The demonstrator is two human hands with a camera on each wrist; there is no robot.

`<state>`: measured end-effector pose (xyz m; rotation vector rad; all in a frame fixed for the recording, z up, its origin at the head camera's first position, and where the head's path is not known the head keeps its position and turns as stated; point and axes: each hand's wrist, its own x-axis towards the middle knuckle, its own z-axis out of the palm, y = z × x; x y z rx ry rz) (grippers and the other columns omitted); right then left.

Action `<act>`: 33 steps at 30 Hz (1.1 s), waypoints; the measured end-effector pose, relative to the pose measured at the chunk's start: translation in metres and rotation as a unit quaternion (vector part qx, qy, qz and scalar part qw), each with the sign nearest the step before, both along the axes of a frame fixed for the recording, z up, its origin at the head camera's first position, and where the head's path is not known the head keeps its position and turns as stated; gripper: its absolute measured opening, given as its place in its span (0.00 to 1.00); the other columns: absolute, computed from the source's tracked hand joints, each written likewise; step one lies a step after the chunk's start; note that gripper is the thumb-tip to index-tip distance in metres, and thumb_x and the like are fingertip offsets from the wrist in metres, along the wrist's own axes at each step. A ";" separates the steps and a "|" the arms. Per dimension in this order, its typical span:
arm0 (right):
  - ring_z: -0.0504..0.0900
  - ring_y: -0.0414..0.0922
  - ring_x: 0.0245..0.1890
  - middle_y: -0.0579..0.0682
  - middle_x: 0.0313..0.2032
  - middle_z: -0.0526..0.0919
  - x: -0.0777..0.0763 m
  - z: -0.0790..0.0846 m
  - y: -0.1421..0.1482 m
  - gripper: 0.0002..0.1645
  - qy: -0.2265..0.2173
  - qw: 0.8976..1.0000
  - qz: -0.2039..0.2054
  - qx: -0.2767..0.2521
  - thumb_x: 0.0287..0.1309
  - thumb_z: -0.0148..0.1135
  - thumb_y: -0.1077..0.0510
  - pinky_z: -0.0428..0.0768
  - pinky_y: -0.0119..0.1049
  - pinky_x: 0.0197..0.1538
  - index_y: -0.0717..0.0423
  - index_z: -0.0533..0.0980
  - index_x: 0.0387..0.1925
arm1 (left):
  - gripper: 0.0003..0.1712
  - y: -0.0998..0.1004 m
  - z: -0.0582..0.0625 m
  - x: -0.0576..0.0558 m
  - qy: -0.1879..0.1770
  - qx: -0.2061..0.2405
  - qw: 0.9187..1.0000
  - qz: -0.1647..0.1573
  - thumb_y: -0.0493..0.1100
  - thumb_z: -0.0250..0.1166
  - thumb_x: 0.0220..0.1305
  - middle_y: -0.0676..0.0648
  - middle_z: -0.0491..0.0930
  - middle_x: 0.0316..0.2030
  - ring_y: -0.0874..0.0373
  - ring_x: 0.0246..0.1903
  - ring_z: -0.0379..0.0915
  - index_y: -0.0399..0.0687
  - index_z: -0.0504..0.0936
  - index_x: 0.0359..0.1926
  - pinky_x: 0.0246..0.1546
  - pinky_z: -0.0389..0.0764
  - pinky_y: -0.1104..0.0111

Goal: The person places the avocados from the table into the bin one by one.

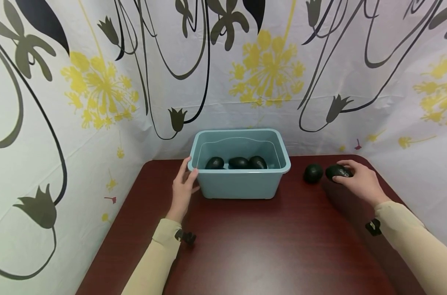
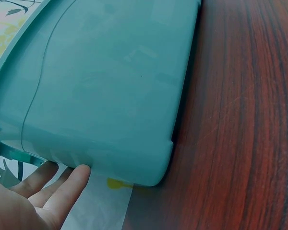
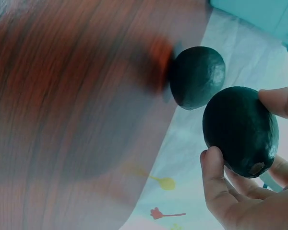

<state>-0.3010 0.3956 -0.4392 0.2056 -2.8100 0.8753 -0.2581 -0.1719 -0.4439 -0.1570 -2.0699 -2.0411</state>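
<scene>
In the head view my right hand (image 1: 361, 182) pinches a dark green avocado (image 1: 337, 173) between thumb and fingers at the table's right side. The right wrist view shows this avocado (image 3: 241, 132) with its stem end turned toward my palm. Just left of it, a second avocado (image 1: 313, 173) rests on the table. My left hand (image 1: 182, 188) touches the left end of a light blue plastic bin (image 1: 239, 186), its fairly straight fingers (image 2: 69, 194) against the outer wall. Inside the bin lie three avocados (image 1: 239, 163); their undersides are hidden by the front wall.
The dark red-brown wooden table (image 1: 267, 246) carries the bin near its back edge. A white cloth (image 1: 216, 90) printed with yellow flowers and grey stems hangs behind and along both sides.
</scene>
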 end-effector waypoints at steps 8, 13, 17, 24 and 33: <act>0.78 0.58 0.49 0.63 0.58 0.77 0.008 0.007 -0.005 0.38 0.015 1.000 -0.002 -0.003 0.61 0.68 0.39 0.74 0.40 0.36 0.51 0.70 0.67 | 0.36 0.000 0.000 0.000 0.004 -0.002 1.000 -0.001 0.55 0.63 0.71 0.37 0.67 0.68 0.46 0.63 0.70 0.65 0.62 0.76 0.51 0.77 0.40; 0.78 0.59 0.49 0.63 0.58 0.76 0.012 0.012 -0.007 0.38 0.019 1.000 0.001 -0.007 0.61 0.69 0.40 0.74 0.39 0.36 0.50 0.70 0.67 | 0.36 0.000 0.000 0.000 0.000 -0.001 1.000 -0.001 0.55 0.63 0.71 0.37 0.67 0.69 0.46 0.63 0.70 0.65 0.63 0.76 0.51 0.77 0.41; 0.77 0.59 0.51 0.63 0.58 0.76 0.015 0.016 -0.010 0.38 0.023 1.000 0.004 -0.016 0.60 0.70 0.41 0.73 0.38 0.36 0.50 0.70 0.67 | 0.36 0.000 0.000 0.000 0.000 -0.004 1.000 0.001 0.56 0.63 0.71 0.38 0.67 0.69 0.46 0.63 0.70 0.65 0.62 0.76 0.51 0.77 0.41; 0.77 0.59 0.52 0.62 0.58 0.76 0.019 0.019 -0.012 0.38 0.027 0.999 0.005 -0.021 0.60 0.70 0.41 0.73 0.36 0.36 0.49 0.70 0.67 | 0.36 0.000 0.000 0.000 0.003 -0.005 1.000 0.000 0.56 0.63 0.71 0.37 0.67 0.69 0.46 0.62 0.70 0.65 0.62 0.76 0.51 0.77 0.41; 0.77 0.54 0.49 0.59 0.58 0.76 0.023 0.024 -0.018 0.38 0.031 0.999 -0.002 -0.026 0.59 0.71 0.40 0.73 0.36 0.36 0.44 0.71 0.67 | 0.36 0.000 0.000 0.001 0.004 -0.002 1.000 -0.003 0.56 0.63 0.72 0.37 0.66 0.69 0.46 0.63 0.69 0.65 0.62 0.76 0.52 0.76 0.41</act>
